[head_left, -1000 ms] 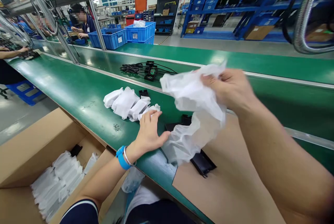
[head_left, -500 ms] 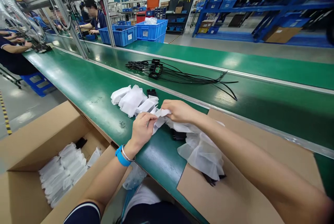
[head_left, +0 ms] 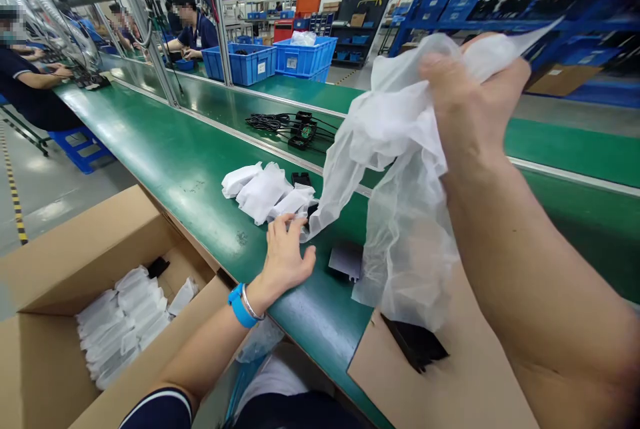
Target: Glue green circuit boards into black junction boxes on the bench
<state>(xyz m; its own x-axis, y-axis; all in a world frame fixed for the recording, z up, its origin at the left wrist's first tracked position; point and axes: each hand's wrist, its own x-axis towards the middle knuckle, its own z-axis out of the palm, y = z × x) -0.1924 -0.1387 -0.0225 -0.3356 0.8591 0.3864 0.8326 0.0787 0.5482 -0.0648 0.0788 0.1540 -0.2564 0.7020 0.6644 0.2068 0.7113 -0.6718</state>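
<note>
Looking down from the head view, your right hand (head_left: 473, 106) is up high, fingers closed around a bunch of translucent white packing film (head_left: 397, 122). Can't tell if that's one piece or several. My guess is that you've got it raised so the loose folds hang free: one trails down toward your other hand, another drapes in front of the black plastic housing (head_left: 417, 342) on the cardboard sheet (head_left: 430, 399).

Your left hand (head_left: 286, 259) isn't clamped on anything I can see. Thumb's well apart, fingers curled at the near end of the white-wrapped packets (head_left: 265, 192), probably steadying that end. Whether the fingertips pinch a bit of film back there is hidden, tbh.

Those packets lie side by side on the green bench (head_left: 200, 149), handy for your left. A second black piece (head_left: 346, 259) lies on the bench between your hands, likely there for easy reach. That cardboard is probably saving the parts from scuffs.

Big open carton (head_left: 95, 232) by the bench edge, with more wrapped bundles (head_left: 137, 302) in it, packed snug, presumably to save room. Black cables (head_left: 270, 124) lie past the metal rail, out of your way.
</note>
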